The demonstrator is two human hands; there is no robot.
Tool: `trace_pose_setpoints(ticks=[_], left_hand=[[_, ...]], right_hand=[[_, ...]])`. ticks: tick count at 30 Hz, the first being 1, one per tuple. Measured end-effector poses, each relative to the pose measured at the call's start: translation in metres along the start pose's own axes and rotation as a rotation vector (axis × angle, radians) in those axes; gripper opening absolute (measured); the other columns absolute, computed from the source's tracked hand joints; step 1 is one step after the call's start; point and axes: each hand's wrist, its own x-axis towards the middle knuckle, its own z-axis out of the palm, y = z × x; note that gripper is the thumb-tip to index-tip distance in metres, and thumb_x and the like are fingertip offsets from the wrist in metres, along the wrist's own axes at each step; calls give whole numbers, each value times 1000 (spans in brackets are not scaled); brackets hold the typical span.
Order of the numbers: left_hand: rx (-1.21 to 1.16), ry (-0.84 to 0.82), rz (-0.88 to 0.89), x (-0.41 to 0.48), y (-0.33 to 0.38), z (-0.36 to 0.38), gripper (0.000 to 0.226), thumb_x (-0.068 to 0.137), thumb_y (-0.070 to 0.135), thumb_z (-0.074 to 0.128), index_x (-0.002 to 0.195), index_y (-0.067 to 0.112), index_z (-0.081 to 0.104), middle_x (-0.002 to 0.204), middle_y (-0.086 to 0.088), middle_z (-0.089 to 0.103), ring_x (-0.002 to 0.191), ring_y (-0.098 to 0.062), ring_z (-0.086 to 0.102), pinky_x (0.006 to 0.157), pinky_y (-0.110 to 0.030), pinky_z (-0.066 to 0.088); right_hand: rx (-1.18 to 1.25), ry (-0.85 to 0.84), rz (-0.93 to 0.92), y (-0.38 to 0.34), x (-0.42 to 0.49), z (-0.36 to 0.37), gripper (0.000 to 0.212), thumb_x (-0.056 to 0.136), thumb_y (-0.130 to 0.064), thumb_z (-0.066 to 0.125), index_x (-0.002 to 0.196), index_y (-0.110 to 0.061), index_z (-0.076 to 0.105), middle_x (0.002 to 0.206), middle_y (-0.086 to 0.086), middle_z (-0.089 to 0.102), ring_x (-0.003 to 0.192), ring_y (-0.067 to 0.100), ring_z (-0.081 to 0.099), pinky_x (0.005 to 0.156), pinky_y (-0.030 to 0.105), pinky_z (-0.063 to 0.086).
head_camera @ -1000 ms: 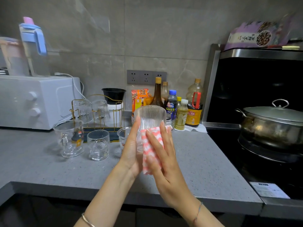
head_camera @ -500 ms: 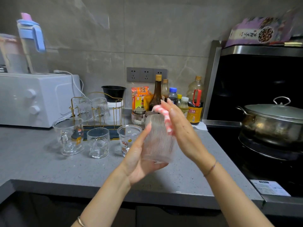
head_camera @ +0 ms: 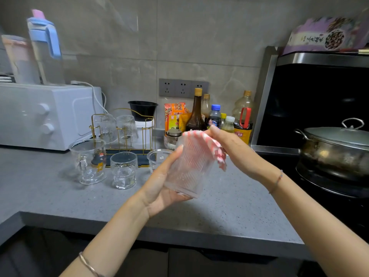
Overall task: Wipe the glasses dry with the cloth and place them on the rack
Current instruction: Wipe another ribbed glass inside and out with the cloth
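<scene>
A ribbed clear glass (head_camera: 189,168) is tilted above the grey counter, cupped from below by my left hand (head_camera: 161,188). My right hand (head_camera: 235,150) grips a red-and-white striped cloth (head_camera: 205,146) and presses it into the glass's mouth. A gold wire rack (head_camera: 123,128) at the back left carries two upturned glasses. On the counter before it stand a printed glass mug (head_camera: 88,160), a short textured glass (head_camera: 123,169) and a third glass (head_camera: 157,158) half hidden behind my left hand.
A white oven (head_camera: 46,114) stands at the left with a blue-lidded jug on top. Sauce bottles (head_camera: 215,116) and packets line the wall. At the right, a lidded steel pot (head_camera: 335,148) sits on the black stove. Counter edge runs near me.
The cloth went from wiping the glass's outside to being pushed into its mouth. My left hand lowered and tilted the glass, now cupping its base.
</scene>
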Motion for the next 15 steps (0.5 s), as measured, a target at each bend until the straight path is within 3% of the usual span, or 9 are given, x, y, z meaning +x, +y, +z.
trace_pose_setpoints(ticks=[2,4,6,9,12,15], left_hand=[[-14,-2,-9,-1,2,-1,83,40,64,86,106,14,75,96,-11,71,80,-22,65,64,-36,54],[7,16,-21,-2,3,-1,78,50,64,81,110,14,73,94,-11,71,77,-21,66,63,-35,55],[52,26,-37,-4,1,1,73,56,65,75,110,15,73,93,-10,72,76,-20,67,65,-36,56],[145,-27,-81,-5,-1,2,72,49,66,78,106,22,77,101,-7,73,86,-20,68,84,-41,53],[169,-91,-119,-5,-7,1,75,50,68,80,111,26,74,116,-8,71,105,-24,65,106,-50,42],[116,-97,-133,-2,-6,-3,79,44,68,83,109,23,75,110,-10,71,96,-25,63,107,-52,37]], right_hand=[[21,-44,-78,8,-4,-2,32,88,-54,54,102,-26,61,89,-18,62,73,-8,58,64,7,46],[-3,-83,-106,16,-7,-2,40,77,-44,73,109,-24,60,98,-12,67,83,3,66,72,16,54],[-28,-115,-77,17,-8,1,42,70,-41,74,105,-21,64,97,-4,71,85,15,69,73,28,58],[-23,-205,-33,16,-9,2,24,73,-34,75,87,-16,66,75,-3,70,64,10,62,56,21,47],[-21,-339,44,20,-13,-4,38,71,-40,72,101,-18,62,99,9,69,86,21,66,67,20,51],[52,-225,45,23,-18,-7,38,75,-41,70,104,-16,66,100,5,71,93,23,67,80,27,55]])
